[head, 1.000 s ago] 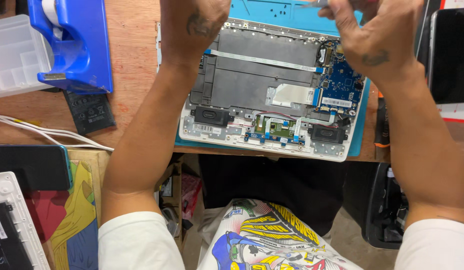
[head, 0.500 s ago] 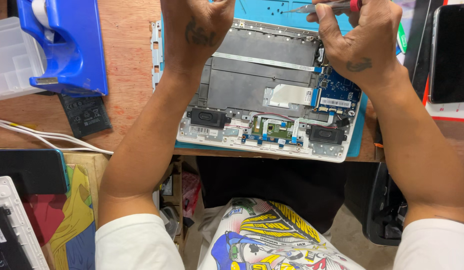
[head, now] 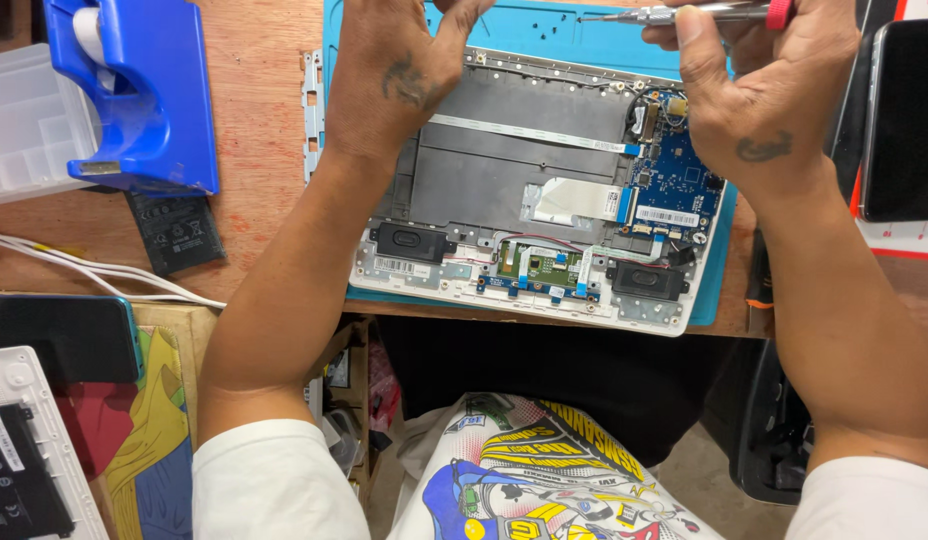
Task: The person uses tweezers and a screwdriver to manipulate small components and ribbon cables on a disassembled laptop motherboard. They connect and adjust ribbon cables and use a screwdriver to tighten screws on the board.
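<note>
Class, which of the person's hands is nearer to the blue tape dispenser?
Left. The left hand rests on the open laptop's top-left corner, just right of the tape dispenser. The right hand holds a screwdriver over the laptop's far right side.

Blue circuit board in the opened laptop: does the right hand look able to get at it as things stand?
Probably yes. The right hand holds a screwdriver just above the blue circuit board, which lies uncovered in the laptop, with nothing between them.

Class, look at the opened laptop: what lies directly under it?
Under the opened laptop lies a blue work mat, showing along its top and right edges, on a wooden table. The mat's middle is covered by the laptop.
</note>
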